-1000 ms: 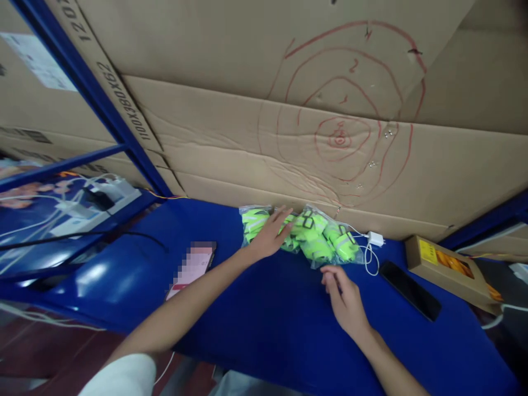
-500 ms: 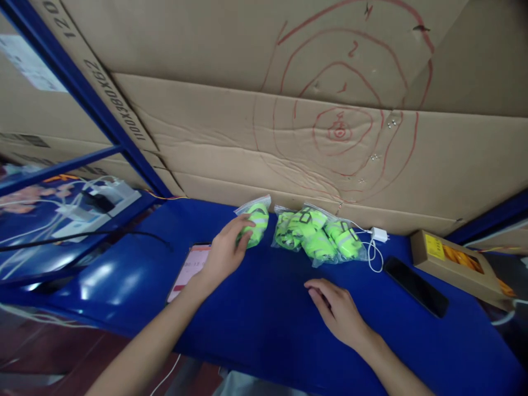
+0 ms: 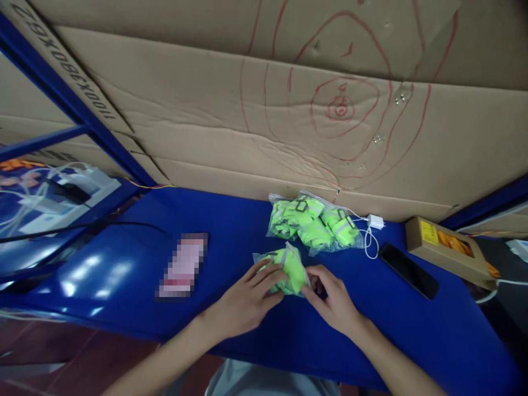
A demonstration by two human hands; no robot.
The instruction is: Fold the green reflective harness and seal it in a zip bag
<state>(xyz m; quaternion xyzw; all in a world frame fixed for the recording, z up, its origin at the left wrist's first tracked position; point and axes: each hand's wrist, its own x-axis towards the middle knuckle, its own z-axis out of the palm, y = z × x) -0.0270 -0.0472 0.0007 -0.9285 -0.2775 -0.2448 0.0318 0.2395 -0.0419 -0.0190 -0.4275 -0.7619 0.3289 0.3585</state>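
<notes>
A clear plastic bag with a neon green item (image 3: 289, 268) sits on the blue table (image 3: 247, 225) in front of me, held between both hands. My left hand (image 3: 247, 300) grips its left side with curled fingers. My right hand (image 3: 332, 300) pinches its right edge. Behind it, against the cardboard wall, lies a pile of similar neon green bagged items (image 3: 315, 223).
A phone with a pink screen (image 3: 183, 265) lies to the left. A black phone (image 3: 408, 270), a white charger with cable (image 3: 373, 228) and a brown cardboard box (image 3: 447, 253) are to the right. Cardboard sheets (image 3: 264, 110) with red circles form the back wall.
My left hand took one green bag from the pile and brought it toward me. My right hand moved in and now holds the bag's other side.
</notes>
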